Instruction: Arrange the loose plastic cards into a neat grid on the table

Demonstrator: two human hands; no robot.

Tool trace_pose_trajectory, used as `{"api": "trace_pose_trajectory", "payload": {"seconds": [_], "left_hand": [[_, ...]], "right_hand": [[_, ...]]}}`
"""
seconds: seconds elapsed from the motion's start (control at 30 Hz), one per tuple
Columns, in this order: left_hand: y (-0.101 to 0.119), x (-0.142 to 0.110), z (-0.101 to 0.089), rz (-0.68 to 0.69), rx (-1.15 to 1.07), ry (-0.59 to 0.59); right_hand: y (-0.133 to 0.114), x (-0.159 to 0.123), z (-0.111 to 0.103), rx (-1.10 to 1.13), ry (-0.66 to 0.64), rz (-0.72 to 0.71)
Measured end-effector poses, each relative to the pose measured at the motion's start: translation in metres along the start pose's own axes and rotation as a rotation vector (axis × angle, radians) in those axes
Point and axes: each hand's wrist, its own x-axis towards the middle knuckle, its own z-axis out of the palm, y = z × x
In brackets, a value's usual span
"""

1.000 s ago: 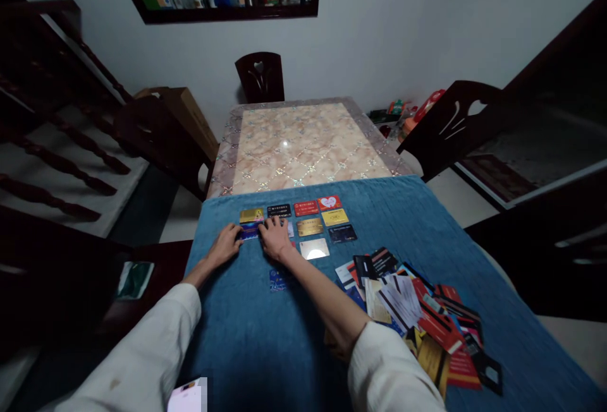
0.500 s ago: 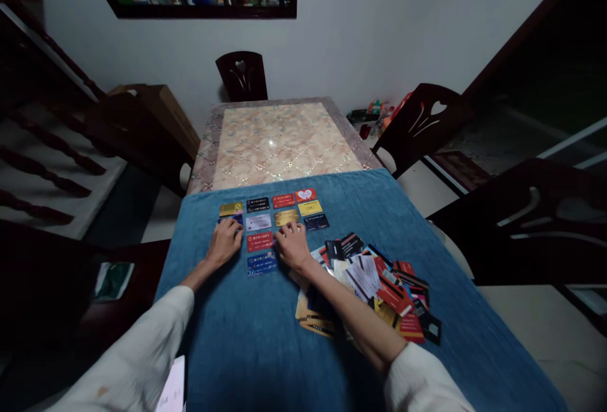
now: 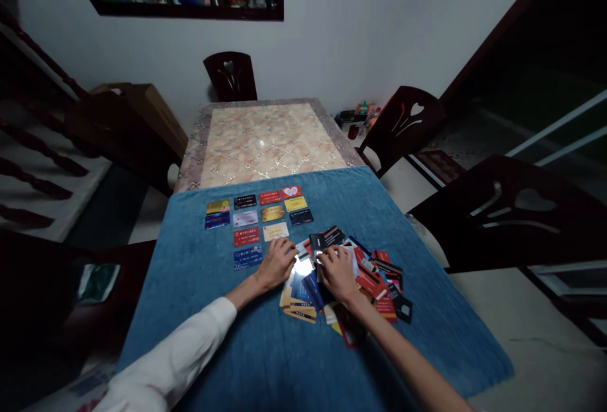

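Note:
My right hand (image 3: 337, 272) rests on a loose pile of bank-style cards (image 3: 372, 278), its fingers bent and apart near a black card (image 3: 316, 244). I cannot see any card pinched in it. At the pile's left edge is my left hand (image 3: 277, 263), fingers loosely bent, close to a shiny card (image 3: 303, 266) that glares white. Left of the pile several cards lie face up in neat columns. Among them are a pale yellow card (image 3: 275, 230), a blue card (image 3: 247, 257), a red card (image 3: 246, 236) and a gold card (image 3: 273, 213).
A blue cloth (image 3: 213, 349) covers the near part of the table; its patterned top (image 3: 265, 140) shows beyond. Dark wooden chairs stand around, one at the far end (image 3: 232, 77) and one at right (image 3: 403, 124). A cardboard box (image 3: 156, 109) is at the left.
My left hand has moved right from the left column to the pile. My right hand has left the columns for the pile, and a pale yellow card now shows where it was. The view shifted slightly.

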Motion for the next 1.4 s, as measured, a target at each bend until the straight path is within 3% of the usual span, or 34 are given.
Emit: {"api": "trace_pose_trajectory", "payload": {"seconds": [0.27,0.6,0.83,1.17,1.4], "left_hand": [[0.039,0.024,0.028,0.108,0.021,-0.209],[0.062,0.044,0.047,0.174,0.02,-0.376],[0.069,0.037,0.04,0.246,0.016,-0.354],[0.076,0.032,0.044,0.249,0.057,-0.293],[0.076,0.027,0.051,0.334,0.105,-0.291]], "right_hand": [[0.03,-0.048,-0.009,-0.089,-0.04,0.124],[0.031,-0.059,-0.013,-0.086,-0.139,0.133],[0.032,-0.07,-0.011,-0.055,-0.111,0.079],[0.038,-0.075,-0.014,-0.029,-0.096,-0.035],[0.044,-0.083,-0.013,-0.005,-0.113,-0.085]]}}
